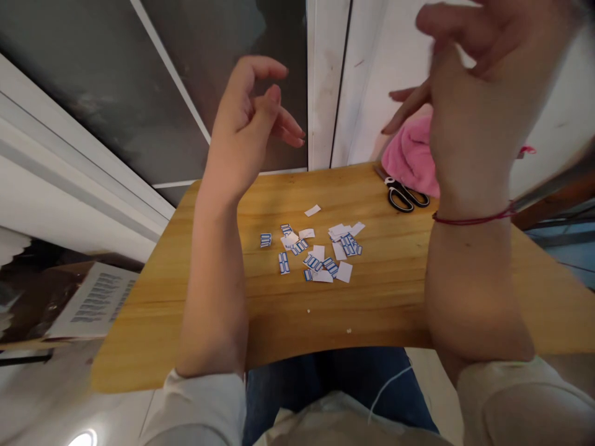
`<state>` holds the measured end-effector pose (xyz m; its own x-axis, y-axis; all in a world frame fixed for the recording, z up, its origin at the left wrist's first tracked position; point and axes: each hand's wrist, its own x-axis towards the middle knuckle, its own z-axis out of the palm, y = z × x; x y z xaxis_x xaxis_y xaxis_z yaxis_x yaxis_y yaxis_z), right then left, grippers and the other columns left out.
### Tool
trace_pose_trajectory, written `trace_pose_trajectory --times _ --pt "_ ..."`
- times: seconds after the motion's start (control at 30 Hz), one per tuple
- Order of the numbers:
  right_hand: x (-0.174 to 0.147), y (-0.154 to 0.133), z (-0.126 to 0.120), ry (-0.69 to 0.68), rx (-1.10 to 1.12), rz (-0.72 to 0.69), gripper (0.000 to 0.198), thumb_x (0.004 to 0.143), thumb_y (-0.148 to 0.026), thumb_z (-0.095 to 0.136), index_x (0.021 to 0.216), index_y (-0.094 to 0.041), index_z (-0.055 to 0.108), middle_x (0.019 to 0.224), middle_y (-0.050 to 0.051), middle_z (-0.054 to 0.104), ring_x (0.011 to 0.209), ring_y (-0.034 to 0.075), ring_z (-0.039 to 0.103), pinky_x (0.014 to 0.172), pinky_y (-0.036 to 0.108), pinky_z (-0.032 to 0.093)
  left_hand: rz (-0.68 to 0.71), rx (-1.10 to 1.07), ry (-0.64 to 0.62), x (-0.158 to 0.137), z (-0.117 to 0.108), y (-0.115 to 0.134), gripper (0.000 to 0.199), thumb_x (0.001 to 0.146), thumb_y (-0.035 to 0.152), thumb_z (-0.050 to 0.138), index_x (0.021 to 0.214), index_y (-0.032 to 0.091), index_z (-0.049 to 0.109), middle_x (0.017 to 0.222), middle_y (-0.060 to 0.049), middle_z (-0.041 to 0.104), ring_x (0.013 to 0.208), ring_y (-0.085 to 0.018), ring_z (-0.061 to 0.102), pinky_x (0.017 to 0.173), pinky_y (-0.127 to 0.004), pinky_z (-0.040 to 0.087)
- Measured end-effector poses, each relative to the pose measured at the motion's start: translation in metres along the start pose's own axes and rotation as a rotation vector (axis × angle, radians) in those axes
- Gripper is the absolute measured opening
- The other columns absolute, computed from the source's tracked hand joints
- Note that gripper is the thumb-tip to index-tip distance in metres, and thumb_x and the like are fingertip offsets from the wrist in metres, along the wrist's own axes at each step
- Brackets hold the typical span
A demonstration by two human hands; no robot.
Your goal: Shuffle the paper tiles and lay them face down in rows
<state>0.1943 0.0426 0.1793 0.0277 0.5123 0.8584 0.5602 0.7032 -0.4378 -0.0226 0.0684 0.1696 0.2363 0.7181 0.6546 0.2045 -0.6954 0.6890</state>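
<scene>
Grips (244, 124) (483, 118) x2 up, 10+ pprs (284, 263), 1 scissors (393, 183)

Soft, dim light is covering the bench (385, 303), and its wood is showing a muted yellow that is darkening along the near edge. The pale scraps (344, 272) are catching the light, though their finer marks are dissolving. A round glare is burning white on the floor (41, 396) at lower left. Dark glass (227, 37) is giving back faint, cloudy reflections. The left grip (253, 118) is looking brighter and sharper; the right grip (483, 93) is sitting in shade and blurring. Wide-angle distortion is stretching the sleeves (530, 402) at the lower corners.
</scene>
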Motion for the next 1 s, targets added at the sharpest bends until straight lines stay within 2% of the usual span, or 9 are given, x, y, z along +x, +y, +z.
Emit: trace_pose_trajectory --times 0.1,0.17,0.2,0.27,0.33,0.47,0.67,0.8,1.0 --pt "-0.010 0.011 0.001 -0.177 0.056 0.051 0.042 0.091 -0.017 0.033 0.124 -0.034 0.052 0.136 -0.003 0.049 0.126 0.021 0.050 0.079 0.027 0.057 -0.086 0.170 -0.129 -0.014 -0.006 -0.010 0.021 0.093 0.028 0.050 0.112 0.019 0.052 0.091 -0.002 0.067 0.094 -0.016 0.066 0.094 -0.038 0.049" --pt "-0.030 0.030 0.001 -0.524 0.000 0.123 0.046 0.092 -0.027 0.038 0.138 -0.030 0.043 0.144 -0.001 0.043 0.129 0.023 0.046 0.101 0.037 0.047 -0.189 0.334 -0.311 -0.038 -0.013 -0.027 0.039 0.086 0.039 0.060 0.120 0.022 0.052 0.120 -0.006 0.062 0.117 -0.024 0.057 0.102 -0.044 0.043" --pt "-0.044 0.042 0.001 -0.765 -0.071 0.163 0.054 0.091 -0.037 0.045 0.143 -0.024 0.039 0.148 0.003 0.038 0.136 0.027 0.037 0.112 0.044 0.036 -0.279 0.422 -0.422 -0.053 -0.016 -0.039 0.054 0.080 0.045 0.064 0.128 0.026 0.049 0.135 -0.006 0.054 0.128 -0.029 0.049 0.106 -0.047 0.039" --pt "-0.079 0.065 0.002 -1.197 -0.239 0.276 0.100 0.074 -0.059 0.064 0.151 -0.012 0.022 0.156 0.015 0.016 0.144 0.037 0.012 0.117 0.053 0.018 -0.449 0.544 -0.641 -0.087 -0.019 -0.063 0.093 0.069 0.059 0.069 0.147 0.031 0.026 0.157 -0.010 0.024 0.143 -0.039 0.020 0.111 -0.055 0.029" --pt "-0.116 0.085 0.004 -1.384 -0.357 0.344 0.123 0.062 -0.068 0.068 0.154 -0.009 0.009 0.156 0.020 0.000 0.144 0.038 -0.003 0.117 0.056 0.011 -0.557 0.658 -0.757 -0.118 -0.016 -0.083 0.117 0.060 0.068 0.070 0.152 0.026 0.010 0.160 -0.016 0.000 0.143 -0.044 -0.003 0.113 -0.062 0.015" --pt "-0.166 0.097 0.021 -1.273 -0.302 0.199 0.127 0.060 -0.074 0.065 0.154 -0.010 0.008 0.157 0.019 0.001 0.144 0.036 -0.005 0.117 0.055 0.004 -0.477 0.677 -0.777 -0.143 0.010 -0.097 0.126 0.058 0.075 0.066 0.153 0.020 0.004 0.159 -0.018 -0.002 0.144 -0.040 -0.008 0.116 -0.057 0.006" --pt "-0.162 0.082 0.051 -1.150 -0.083 0.118 0.094 0.067 -0.054 0.074 0.142 -0.009 0.041 0.148 0.021 0.033 0.139 0.032 0.028 0.115 0.047 0.024 -0.311 0.385 -0.827 -0.127 0.053 -0.088 0.105 0.066 0.049 0.076 0.150 0.019 0.022 0.153 -0.018 0.029 0.141 -0.033 0.026 0.114 -0.047 0.024" --pt "-0.152 0.078 0.050 -1.114 -0.098 0.182 0.053 0.074 -0.033 0.073 0.122 -0.015 0.061 0.133 0.015 0.052 0.125 0.029 0.045 0.108 0.044 0.033 -0.357 0.365 -0.726 -0.126 0.058 -0.084 0.072 0.071 0.029 0.074 0.136 0.022 0.045 0.128 -0.012 0.052 0.120 -0.029 0.048 0.102 -0.044 0.039" --pt "-0.139 0.069 0.055 -1.230 -0.091 0.382 0.042 0.068 -0.024 0.075 0.107 -0.014 0.064 0.105 0.010 0.066 0.096 0.024 0.061 0.082 0.033 0.046 -0.573 0.335 -0.714 -0.119 0.067 -0.075 0.065 0.064 0.015 0.073 0.125 0.015 0.050 0.103 -0.008 0.062 0.093 -0.023 0.059 0.080 -0.033 0.046"
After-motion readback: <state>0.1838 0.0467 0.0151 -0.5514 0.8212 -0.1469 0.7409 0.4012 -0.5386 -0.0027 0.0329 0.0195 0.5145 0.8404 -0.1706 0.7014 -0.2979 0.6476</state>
